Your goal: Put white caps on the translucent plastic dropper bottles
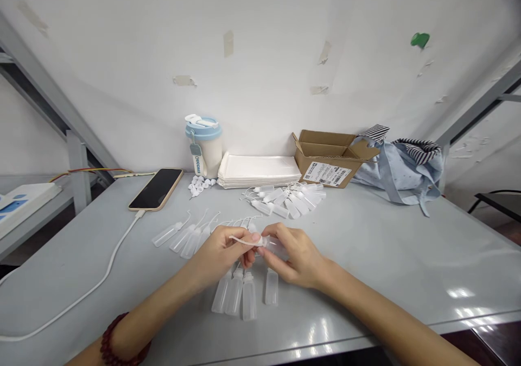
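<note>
Over the middle of the grey table, my right hand [299, 254] grips the body of a small translucent plastic bottle [277, 246]. My left hand [228, 249] pinches the white cap [257, 239] at the bottle's neck, and a thin white strap sticks out from it to the left. Below my hands lie several similar bottles [234, 295], with a single bottle [271, 287] a little to their right. Behind my left hand is a row of bottles [191, 241] with straps, partly hidden by the hand.
At the back stand a cup [209, 149], a stack of white packets [260, 170], a cardboard box [325, 162] and a blue cloth bag [394, 165]. White caps [199, 185] and a pile of bottles [285, 199] lie before them. A phone [157, 189] with its cable is at left.
</note>
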Demonstrator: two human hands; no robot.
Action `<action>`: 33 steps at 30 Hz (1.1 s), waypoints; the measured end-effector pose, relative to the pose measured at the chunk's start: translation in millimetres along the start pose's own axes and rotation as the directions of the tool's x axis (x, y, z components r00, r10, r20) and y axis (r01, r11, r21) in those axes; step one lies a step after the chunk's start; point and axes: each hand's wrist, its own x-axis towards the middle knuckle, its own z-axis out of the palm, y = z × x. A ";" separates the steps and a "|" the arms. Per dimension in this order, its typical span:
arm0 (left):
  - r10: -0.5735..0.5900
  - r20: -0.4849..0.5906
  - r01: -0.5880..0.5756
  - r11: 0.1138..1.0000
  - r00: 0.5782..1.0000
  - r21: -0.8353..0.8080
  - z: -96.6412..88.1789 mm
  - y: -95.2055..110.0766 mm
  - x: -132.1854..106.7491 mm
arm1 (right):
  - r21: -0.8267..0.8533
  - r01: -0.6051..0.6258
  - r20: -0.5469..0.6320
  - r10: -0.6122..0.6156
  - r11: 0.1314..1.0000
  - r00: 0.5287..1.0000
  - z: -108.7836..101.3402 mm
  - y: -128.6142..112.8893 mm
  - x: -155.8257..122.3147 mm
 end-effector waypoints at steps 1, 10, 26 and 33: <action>0.003 0.001 -0.003 1.000 1.000 0.000 -0.3 -0.1 0.1 | -0.004 -0.003 0.001 0.003 1.000 1.000 0.1 0.3 -0.4; 0.011 -0.064 -0.015 0.998 0.998 -0.063 -1.1 2.8 0.1 | -0.025 -0.024 -0.003 0.024 0.999 1.000 -0.7 -0.1 0.6; -0.040 0.047 0.043 0.997 0.998 -0.069 -1.9 -2.2 -1.1 | -0.026 0.031 0.005 -0.031 0.999 1.000 0.4 -0.6 0.6; 0.005 0.034 -0.004 0.999 0.999 -0.040 -1.3 -1.7 -0.7 | -0.010 0.038 0.028 -0.038 0.999 0.999 0.1 -0.8 0.9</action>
